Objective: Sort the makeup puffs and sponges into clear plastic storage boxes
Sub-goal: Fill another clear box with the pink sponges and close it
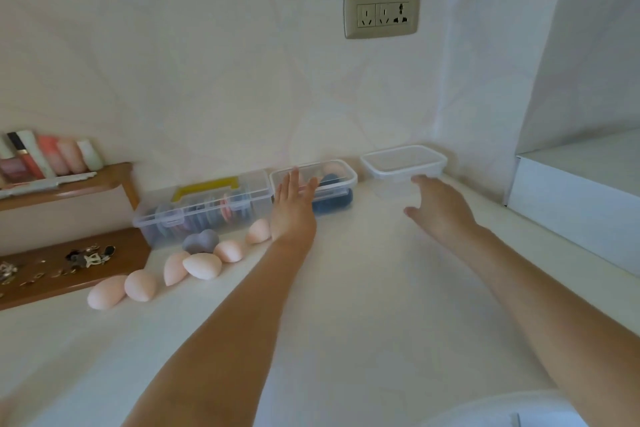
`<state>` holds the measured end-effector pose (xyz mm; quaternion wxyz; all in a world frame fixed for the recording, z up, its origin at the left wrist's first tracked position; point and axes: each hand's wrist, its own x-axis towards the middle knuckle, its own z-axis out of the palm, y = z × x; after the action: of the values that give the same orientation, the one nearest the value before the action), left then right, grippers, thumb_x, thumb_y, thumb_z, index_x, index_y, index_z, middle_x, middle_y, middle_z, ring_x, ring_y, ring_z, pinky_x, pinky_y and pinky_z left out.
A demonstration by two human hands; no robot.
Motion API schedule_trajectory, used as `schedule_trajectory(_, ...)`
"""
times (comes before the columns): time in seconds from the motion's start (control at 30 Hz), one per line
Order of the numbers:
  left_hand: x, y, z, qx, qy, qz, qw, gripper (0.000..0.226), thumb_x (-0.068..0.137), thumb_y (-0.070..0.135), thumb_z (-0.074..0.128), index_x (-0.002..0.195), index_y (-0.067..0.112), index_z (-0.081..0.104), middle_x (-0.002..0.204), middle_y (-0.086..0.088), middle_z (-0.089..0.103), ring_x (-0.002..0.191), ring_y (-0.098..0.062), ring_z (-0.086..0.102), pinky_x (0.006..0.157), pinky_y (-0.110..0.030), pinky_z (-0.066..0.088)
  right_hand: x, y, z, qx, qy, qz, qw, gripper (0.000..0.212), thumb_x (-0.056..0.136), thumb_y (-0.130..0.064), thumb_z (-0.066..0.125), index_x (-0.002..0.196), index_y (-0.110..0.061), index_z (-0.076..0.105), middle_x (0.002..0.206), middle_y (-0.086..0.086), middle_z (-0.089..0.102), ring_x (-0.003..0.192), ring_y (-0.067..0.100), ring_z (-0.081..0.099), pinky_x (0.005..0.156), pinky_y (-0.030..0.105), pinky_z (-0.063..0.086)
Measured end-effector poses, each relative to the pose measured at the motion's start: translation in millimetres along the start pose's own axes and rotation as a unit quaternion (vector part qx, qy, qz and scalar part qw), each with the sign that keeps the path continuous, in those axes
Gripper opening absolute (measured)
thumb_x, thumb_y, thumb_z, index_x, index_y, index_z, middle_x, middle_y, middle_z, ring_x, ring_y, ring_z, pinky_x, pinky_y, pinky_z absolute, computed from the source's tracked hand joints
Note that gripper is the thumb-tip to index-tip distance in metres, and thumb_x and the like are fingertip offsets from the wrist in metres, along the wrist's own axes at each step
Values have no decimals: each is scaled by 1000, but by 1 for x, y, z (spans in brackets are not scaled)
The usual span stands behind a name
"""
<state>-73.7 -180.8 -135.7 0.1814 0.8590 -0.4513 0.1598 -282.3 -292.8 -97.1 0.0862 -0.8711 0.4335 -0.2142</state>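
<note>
Three clear plastic boxes line the wall. The long box with a yellow handle [204, 208] holds flat puffs standing on edge. The middle box [341, 180] holds blue and pink sponges. The right box [403, 159] is lidded and looks empty. Several pink teardrop sponges [202, 265] and one grey heart-shaped sponge [201, 241] lie loose on the white counter in front of the long box. My left hand [294, 208] is flat and open against the middle box's front left. My right hand [440, 208] hovers open just in front of the right box, holding nothing.
A wooden shelf [69, 184] at the far left carries cosmetic tubes, and a wooden tray [69, 267] below it holds small jewellery. A wall socket [381, 14] sits above the boxes. A white box [581, 198] stands at the right.
</note>
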Motion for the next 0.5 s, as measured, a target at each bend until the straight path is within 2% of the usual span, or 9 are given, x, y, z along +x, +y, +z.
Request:
schedule_trajectory(0.07,-12,14,8,-14,29,-2,999,71,94,-2,34,152,23,1,159,-5,-13,147,-21,-12,113,-29,-13,19,3,-2,-4,26,-17,1000,64,86,-20,65,142,-11,35,141,11,45,130,30,42,102,36,38)
schedule_trajectory(0.1,-18,18,10,-24,60,21,998,70,93,-2,36,152,17,4,160,-7,-8,147,-23,-8,114,-30,-10,29,5,-2,-9,37,-25,999,65,85,-17,66,142,-10,35,142,11,43,131,31,40,103,37,37)
schedule_trajectory(0.13,-23,23,10,-39,95,53,993,68,89,-3,42,151,11,15,159,-11,7,147,-26,7,116,-32,0,39,7,-1,-17,48,-29,998,66,84,-14,67,142,-10,35,142,11,42,132,31,38,104,37,36)
schedule_trajectory(0.17,-29,28,9,-72,119,85,987,66,83,-3,49,145,7,31,154,-14,27,142,-30,27,115,-35,19,48,11,-1,-26,52,-33,998,67,83,-12,67,142,-10,35,143,11,42,132,32,37,105,37,34)
schedule_trajectory(0.2,-36,32,8,-101,125,120,980,59,78,-2,54,136,6,46,142,-15,46,129,-32,45,105,-36,37,58,13,1,-36,48,-37,998,69,82,-11,68,143,-10,36,144,11,41,132,32,36,107,37,33)
schedule_trajectory(0.23,-44,35,5,-117,106,148,976,49,79,1,56,127,7,54,128,-14,57,115,-33,56,91,-36,47,66,16,3,-46,37,-43,997,70,81,-11,70,143,-11,37,144,11,42,132,32,36,108,36,33)
schedule_trajectory(0.27,-52,38,2,-126,73,167,975,37,83,5,56,120,8,59,118,-13,61,106,-33,59,82,-36,49,73,20,5,-54,24,-50,997,71,79,-11,72,142,-12,39,144,10,43,132,31,37,108,36,32)
schedule_trajectory(0.37,-62,30,1,-134,-25,131,982,26,96,18,45,112,10,64,110,-9,62,103,-27,57,85,-35,46,86,26,17,-49,1,-73,996,65,78,-12,75,137,-13,48,141,7,50,131,26,44,107,31,32)
schedule_trajectory(0.5,-59,21,-3,-158,-55,75,983,25,96,20,43,105,11,65,106,-7,61,98,-22,56,87,-33,46,90,29,31,-71,67,-96,991,47,83,-14,69,128,-10,57,129,11,60,120,28,55,99,36,41)
